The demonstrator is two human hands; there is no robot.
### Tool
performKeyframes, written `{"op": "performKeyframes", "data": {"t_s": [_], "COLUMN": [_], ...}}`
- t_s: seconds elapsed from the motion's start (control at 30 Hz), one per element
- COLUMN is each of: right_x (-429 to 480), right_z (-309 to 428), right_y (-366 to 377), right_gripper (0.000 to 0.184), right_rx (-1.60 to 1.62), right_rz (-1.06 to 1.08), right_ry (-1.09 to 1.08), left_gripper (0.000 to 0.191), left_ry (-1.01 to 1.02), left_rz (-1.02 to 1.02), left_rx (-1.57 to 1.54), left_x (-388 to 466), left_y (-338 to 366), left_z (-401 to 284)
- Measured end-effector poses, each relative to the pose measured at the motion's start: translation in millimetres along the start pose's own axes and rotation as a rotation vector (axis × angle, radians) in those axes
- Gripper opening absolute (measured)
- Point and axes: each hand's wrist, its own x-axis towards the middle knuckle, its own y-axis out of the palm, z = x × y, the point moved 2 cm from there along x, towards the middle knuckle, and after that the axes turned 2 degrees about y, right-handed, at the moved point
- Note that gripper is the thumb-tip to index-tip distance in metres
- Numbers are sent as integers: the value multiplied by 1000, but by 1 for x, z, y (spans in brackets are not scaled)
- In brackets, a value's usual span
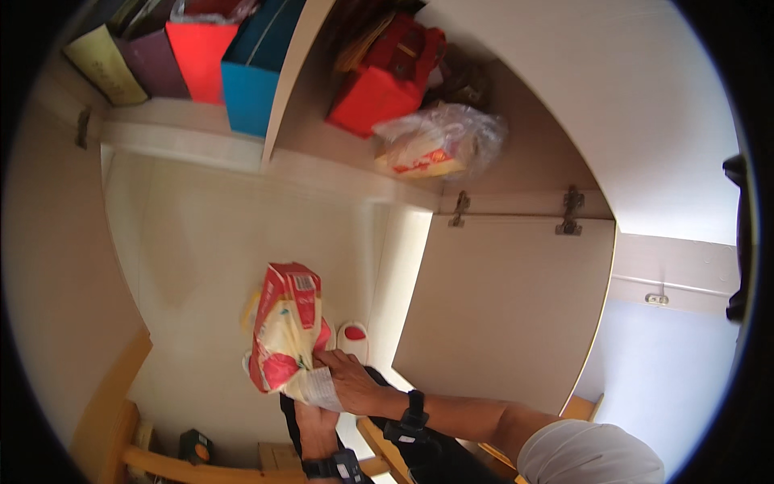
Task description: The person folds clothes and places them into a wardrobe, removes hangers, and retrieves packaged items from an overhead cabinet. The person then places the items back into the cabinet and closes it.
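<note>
A red and cream printed package [284, 327], bearing a barcode and a fruit-like picture, is held up in front of my body above the pale floor. My right hand [354, 381] grips its near right end, fingers bent over the edge. Beside those fingers, a pale flap with fine print [321, 389] sticks out of the package's near end. From below comes my left hand [318, 417], holding the package from underneath; its fingers are hidden behind it. Both wrists wear black bands.
An open cabinet ahead holds a blue box [251, 97], a red box [202, 60], a red bag [381, 97] and a clear plastic bag [447, 139] with a packet inside. Open hinged doors [508, 296] flank me. Wooden furniture [199, 472] stands at the lower left.
</note>
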Motion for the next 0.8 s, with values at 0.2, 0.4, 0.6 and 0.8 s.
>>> {"op": "performKeyframes", "data": {"t_s": [0.2, 0.4, 0.6, 0.8], "right_x": [-27, -17, 37, 66], "right_z": [37, -40, -163, -176], "right_y": [21, 37, 80, 133], "right_gripper": [37, 27, 71, 61], "right_rx": [-130, 479, 400, 654], "right_rz": [155, 115, -257, 40], "right_ry": [-281, 194, 750, 841], "left_gripper": [33, 22, 33, 25], "left_ry": [164, 382, 192, 132], "left_rz": [-149, -589, -889, -709], "left_rx": [46, 83, 167, 213], "left_x": [-24, -63, -85, -104], "left_y": [-48, -98, -166, -229], "left_z": [-46, -95, -112, -116]}}
